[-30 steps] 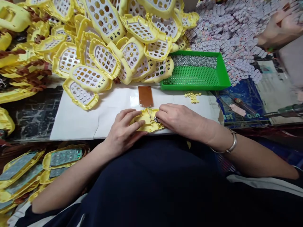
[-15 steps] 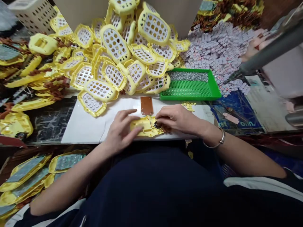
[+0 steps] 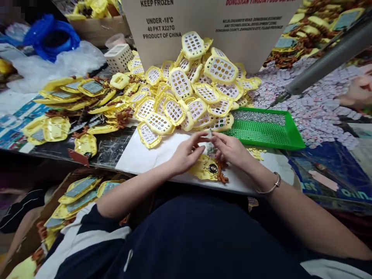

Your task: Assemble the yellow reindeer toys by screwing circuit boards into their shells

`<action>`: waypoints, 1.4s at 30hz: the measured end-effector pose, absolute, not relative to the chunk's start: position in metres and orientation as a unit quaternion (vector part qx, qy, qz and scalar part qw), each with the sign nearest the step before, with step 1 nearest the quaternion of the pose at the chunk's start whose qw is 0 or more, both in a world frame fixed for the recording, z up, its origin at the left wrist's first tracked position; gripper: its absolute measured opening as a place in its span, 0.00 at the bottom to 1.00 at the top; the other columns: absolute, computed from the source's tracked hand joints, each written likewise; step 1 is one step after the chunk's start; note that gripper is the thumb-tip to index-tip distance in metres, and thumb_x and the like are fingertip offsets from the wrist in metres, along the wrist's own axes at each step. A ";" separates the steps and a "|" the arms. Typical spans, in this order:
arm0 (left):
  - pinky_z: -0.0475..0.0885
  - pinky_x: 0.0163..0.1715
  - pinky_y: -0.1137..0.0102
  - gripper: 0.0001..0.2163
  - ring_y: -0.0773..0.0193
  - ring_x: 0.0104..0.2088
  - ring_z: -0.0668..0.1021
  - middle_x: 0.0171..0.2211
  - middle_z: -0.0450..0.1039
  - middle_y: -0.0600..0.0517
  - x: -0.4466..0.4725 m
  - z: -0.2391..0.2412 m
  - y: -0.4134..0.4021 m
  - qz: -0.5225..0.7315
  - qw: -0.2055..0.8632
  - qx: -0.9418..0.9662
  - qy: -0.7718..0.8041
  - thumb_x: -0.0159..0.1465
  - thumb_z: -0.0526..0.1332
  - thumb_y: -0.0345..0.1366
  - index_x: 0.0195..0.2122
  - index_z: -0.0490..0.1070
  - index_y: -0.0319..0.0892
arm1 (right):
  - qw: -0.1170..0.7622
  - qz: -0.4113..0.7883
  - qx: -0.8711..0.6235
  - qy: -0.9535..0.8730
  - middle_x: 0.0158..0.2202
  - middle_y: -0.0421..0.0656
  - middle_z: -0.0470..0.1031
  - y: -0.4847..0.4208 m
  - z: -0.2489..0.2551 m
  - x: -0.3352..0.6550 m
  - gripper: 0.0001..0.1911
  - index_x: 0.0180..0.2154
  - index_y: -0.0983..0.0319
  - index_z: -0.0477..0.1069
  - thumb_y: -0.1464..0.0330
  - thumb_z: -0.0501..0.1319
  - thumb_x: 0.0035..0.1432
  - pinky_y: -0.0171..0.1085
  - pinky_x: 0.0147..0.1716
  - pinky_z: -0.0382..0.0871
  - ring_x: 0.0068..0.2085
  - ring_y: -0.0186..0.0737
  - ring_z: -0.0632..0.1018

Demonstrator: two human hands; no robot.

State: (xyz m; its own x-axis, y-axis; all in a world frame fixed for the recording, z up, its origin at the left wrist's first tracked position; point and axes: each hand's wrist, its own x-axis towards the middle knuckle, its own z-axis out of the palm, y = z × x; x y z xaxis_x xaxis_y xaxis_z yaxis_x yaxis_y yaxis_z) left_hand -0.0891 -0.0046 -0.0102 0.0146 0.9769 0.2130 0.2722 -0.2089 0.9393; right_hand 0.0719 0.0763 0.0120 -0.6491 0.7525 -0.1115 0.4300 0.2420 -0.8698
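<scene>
Both the left hand (image 3: 186,155) and the right hand (image 3: 232,152) are at the far edge of the yellow shell (image 3: 200,169), lengthwise left-to-right on white paper (image 3: 145,157), the right, nearer its round speaker (image 3: 213,168), pinching a greyish piece (image 3: 209,148), the left half-curled, its hold unclear.

The shell (image 3: 201,173) is yellow, its speaker (image 3: 213,168) black and silver, the antler-shaped piece (image 3: 223,176) brown; the perforated tray (image 3: 295,135) is green, the shirt (image 3: 209,236) navy.

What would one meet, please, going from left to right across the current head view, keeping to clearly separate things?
Blue coiled bundle, white perforated basket, left hand, right hand, silver bracelet, pink piece.
</scene>
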 end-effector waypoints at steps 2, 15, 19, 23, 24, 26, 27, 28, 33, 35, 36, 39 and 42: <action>0.73 0.48 0.63 0.16 0.59 0.48 0.79 0.48 0.76 0.43 -0.083 -0.011 -0.010 0.464 0.343 0.663 0.477 0.65 0.53 0.30 0.54 0.60 0.42 | 0.182 0.505 -0.386 -0.751 0.23 0.39 0.74 0.076 0.014 0.073 0.26 0.41 0.64 0.74 0.48 0.56 0.57 0.32 0.18 0.65 0.18 0.31 0.71; 0.77 0.44 0.62 0.14 0.61 0.44 0.79 0.44 0.74 0.44 -0.080 -0.023 -0.029 0.466 0.185 0.704 0.502 0.65 0.54 0.28 0.52 0.60 0.41 | 0.129 0.331 -0.446 -0.821 0.24 0.44 0.76 0.081 0.018 0.065 0.21 0.25 0.64 0.71 0.57 0.54 0.64 0.33 0.26 0.61 0.25 0.33 0.73; 0.75 0.37 0.65 0.10 0.61 0.40 0.77 0.40 0.74 0.44 -0.078 -0.014 -0.035 0.412 0.038 0.797 0.439 0.63 0.55 0.25 0.45 0.66 0.41 | 0.066 0.202 -0.434 -0.876 0.27 0.47 0.77 0.083 0.022 0.046 0.14 0.27 0.64 0.75 0.61 0.61 0.58 0.36 0.29 0.59 0.30 0.38 0.74; 0.73 0.33 0.66 0.10 0.60 0.35 0.75 0.39 0.75 0.42 -0.073 -0.018 -0.037 0.293 -0.038 0.877 0.379 0.64 0.55 0.26 0.46 0.70 0.36 | 0.074 0.219 -0.419 -0.878 0.29 0.44 0.76 0.083 0.021 0.040 0.04 0.30 0.64 0.75 0.70 0.62 0.53 0.35 0.31 0.59 0.32 0.37 0.72; 0.73 0.32 0.66 0.09 0.60 0.34 0.74 0.37 0.75 0.42 -0.072 -0.020 -0.037 0.274 -0.047 0.881 0.383 0.65 0.55 0.27 0.45 0.70 0.36 | 0.102 0.235 -0.420 -0.870 0.28 0.42 0.74 0.082 0.021 0.042 0.03 0.29 0.64 0.73 0.70 0.61 0.52 0.35 0.31 0.58 0.31 0.35 0.71; 0.72 0.30 0.66 0.09 0.60 0.31 0.73 0.34 0.75 0.43 -0.071 -0.025 -0.037 0.261 -0.058 0.880 0.392 0.66 0.54 0.28 0.44 0.71 0.34 | 0.182 0.273 -0.426 -0.843 0.25 0.38 0.70 0.077 0.021 0.049 0.03 0.26 0.63 0.68 0.71 0.61 0.52 0.34 0.30 0.58 0.28 0.32 0.67; 0.71 0.30 0.66 0.09 0.59 0.31 0.72 0.33 0.75 0.43 -0.071 -0.026 -0.037 0.263 -0.064 0.879 0.393 0.66 0.54 0.28 0.44 0.71 0.33 | 0.227 0.297 -0.427 -0.823 0.24 0.37 0.67 0.073 0.020 0.055 0.05 0.26 0.62 0.65 0.71 0.60 0.51 0.34 0.30 0.58 0.27 0.31 0.66; 0.71 0.30 0.66 0.09 0.59 0.31 0.72 0.33 0.75 0.43 -0.071 -0.028 -0.037 0.268 -0.070 0.877 0.392 0.66 0.54 0.28 0.44 0.71 0.33 | 0.266 0.325 -0.425 -0.801 0.23 0.36 0.65 0.068 0.020 0.061 0.06 0.25 0.61 0.62 0.71 0.60 0.51 0.34 0.29 0.59 0.26 0.30 0.65; 0.71 0.31 0.68 0.05 0.61 0.32 0.74 0.35 0.77 0.45 -0.070 -0.030 -0.040 0.316 -0.093 0.856 0.398 0.65 0.58 0.27 0.41 0.69 0.36 | 0.354 0.498 -0.392 -0.688 0.23 0.34 0.64 0.039 0.003 0.099 0.07 0.30 0.58 0.59 0.66 0.58 0.55 0.33 0.24 0.63 0.23 0.30 0.66; 0.70 0.31 0.69 0.02 0.63 0.30 0.74 0.34 0.77 0.47 -0.069 -0.031 -0.041 0.335 -0.090 0.848 0.401 0.64 0.59 0.27 0.38 0.69 0.39 | 0.366 0.527 -0.388 -0.661 0.22 0.34 0.65 0.030 -0.008 0.111 0.09 0.32 0.58 0.60 0.62 0.60 0.55 0.33 0.22 0.64 0.21 0.30 0.67; 0.70 0.30 0.69 0.02 0.64 0.30 0.73 0.32 0.76 0.48 -0.068 -0.031 -0.042 0.344 -0.088 0.842 0.406 0.64 0.59 0.27 0.36 0.68 0.40 | 0.371 0.534 -0.392 -0.651 0.22 0.34 0.65 0.026 -0.013 0.116 0.11 0.33 0.58 0.60 0.60 0.61 0.55 0.34 0.21 0.64 0.21 0.30 0.68; 0.70 0.30 0.70 0.01 0.64 0.29 0.73 0.29 0.74 0.50 -0.067 -0.033 -0.043 0.360 -0.080 0.816 0.445 0.65 0.58 0.30 0.38 0.68 0.41 | 0.379 0.541 -0.404 -0.633 0.21 0.34 0.66 0.021 -0.025 0.123 0.16 0.32 0.58 0.60 0.55 0.63 0.55 0.34 0.20 0.65 0.20 0.31 0.69; 0.71 0.31 0.69 0.07 0.63 0.30 0.73 0.30 0.73 0.49 -0.067 -0.034 -0.042 0.351 -0.065 0.805 0.473 0.67 0.57 0.33 0.46 0.68 0.39 | 0.377 0.546 -0.400 -0.632 0.21 0.34 0.67 0.020 -0.030 0.125 0.17 0.32 0.58 0.60 0.54 0.62 0.55 0.34 0.21 0.66 0.21 0.31 0.69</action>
